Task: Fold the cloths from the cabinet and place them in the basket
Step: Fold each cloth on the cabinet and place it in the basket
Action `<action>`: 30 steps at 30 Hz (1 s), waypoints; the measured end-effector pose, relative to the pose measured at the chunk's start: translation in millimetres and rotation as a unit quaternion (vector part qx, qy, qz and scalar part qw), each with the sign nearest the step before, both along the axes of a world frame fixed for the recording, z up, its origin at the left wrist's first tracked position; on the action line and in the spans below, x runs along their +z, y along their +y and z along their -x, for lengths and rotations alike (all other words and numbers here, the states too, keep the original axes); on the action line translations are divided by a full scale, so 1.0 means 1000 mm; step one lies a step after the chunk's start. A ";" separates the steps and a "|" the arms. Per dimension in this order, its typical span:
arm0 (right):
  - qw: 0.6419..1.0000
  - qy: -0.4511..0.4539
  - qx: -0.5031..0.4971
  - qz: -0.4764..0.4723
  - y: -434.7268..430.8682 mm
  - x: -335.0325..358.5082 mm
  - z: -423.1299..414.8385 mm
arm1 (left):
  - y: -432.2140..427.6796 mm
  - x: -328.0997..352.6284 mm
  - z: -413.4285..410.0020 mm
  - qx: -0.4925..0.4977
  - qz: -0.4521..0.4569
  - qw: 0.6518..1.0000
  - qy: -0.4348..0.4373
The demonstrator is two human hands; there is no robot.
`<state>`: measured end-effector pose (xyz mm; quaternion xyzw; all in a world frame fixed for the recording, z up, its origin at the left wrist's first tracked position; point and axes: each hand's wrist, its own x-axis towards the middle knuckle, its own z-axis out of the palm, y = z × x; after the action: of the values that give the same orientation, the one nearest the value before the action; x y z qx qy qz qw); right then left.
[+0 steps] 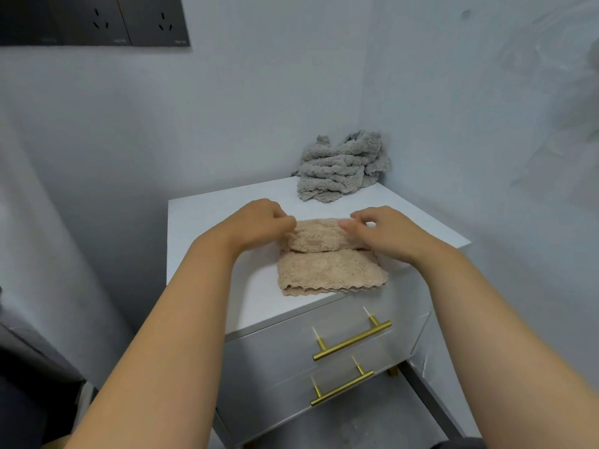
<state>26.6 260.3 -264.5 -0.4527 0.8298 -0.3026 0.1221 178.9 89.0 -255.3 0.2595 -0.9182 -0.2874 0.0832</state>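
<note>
1. Both hands, left (259,226) and right (382,234), pinch the beige cloth's (330,270) far fold on the cabinet top (201,222).
2. Grey cloth (343,166) lies crumpled at 1 o'clock.
3. Risk: the thick pile may spring open if released loosely.
4. No basket in view.
</note>
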 end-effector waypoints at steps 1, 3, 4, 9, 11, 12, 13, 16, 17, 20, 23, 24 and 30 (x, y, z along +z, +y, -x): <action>1.000 -0.006 -0.009 0.016 -0.001 0.000 -0.002 | 0.001 -0.001 0.001 0.012 0.008 1.000 0.017; 1.000 0.001 -0.013 0.009 -0.003 -0.002 -0.004 | 0.005 -0.005 0.001 0.014 0.021 0.999 0.035; 1.000 0.007 -0.011 -0.003 -0.004 -0.003 -0.002 | 0.007 -0.007 0.002 0.007 0.020 0.999 0.034; 0.999 -0.006 0.003 -0.035 -0.005 -0.002 0.004 | 0.000 -0.008 0.005 -0.001 -0.014 1.000 -0.001; 0.999 0.005 0.003 -0.044 -0.008 -0.001 0.003 | -0.001 -0.008 0.007 0.000 -0.012 1.000 -0.005; 0.999 0.017 0.000 -0.041 -0.010 -0.003 0.002 | 0.000 -0.009 0.008 0.005 -0.002 1.000 0.006; 0.999 0.035 -0.005 -0.032 -0.013 -0.005 0.002 | 0.001 -0.009 0.010 0.014 0.009 1.000 0.023; 0.993 0.112 -0.028 0.026 -0.020 -0.009 0.000 | 0.007 -0.010 0.017 0.033 0.077 0.993 0.078; 0.988 0.142 -0.042 0.049 -0.021 -0.010 -0.001 | 0.009 -0.011 0.018 0.037 0.107 0.989 0.095; 0.969 0.207 -0.054 0.123 -0.024 -0.014 -0.004 | 0.013 -0.011 0.019 0.035 0.167 0.973 0.153; 0.972 0.211 -0.017 0.102 -0.021 -0.009 -0.006 | 0.016 -0.006 0.014 -0.016 0.161 0.980 0.113; 0.978 0.195 -0.001 0.075 -0.018 -0.006 -0.006 | 0.017 -0.002 0.012 -0.032 0.144 0.986 0.080; 0.997 0.044 0.061 0.001 0.003 0.008 -0.011 | 0.023 0.016 0.000 -0.059 0.002 0.998 0.019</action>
<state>37.2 263.6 -256.4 -0.5150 0.8051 -0.2754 0.1036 178.4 112.1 -239.2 0.1993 -0.9307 -0.2951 0.0837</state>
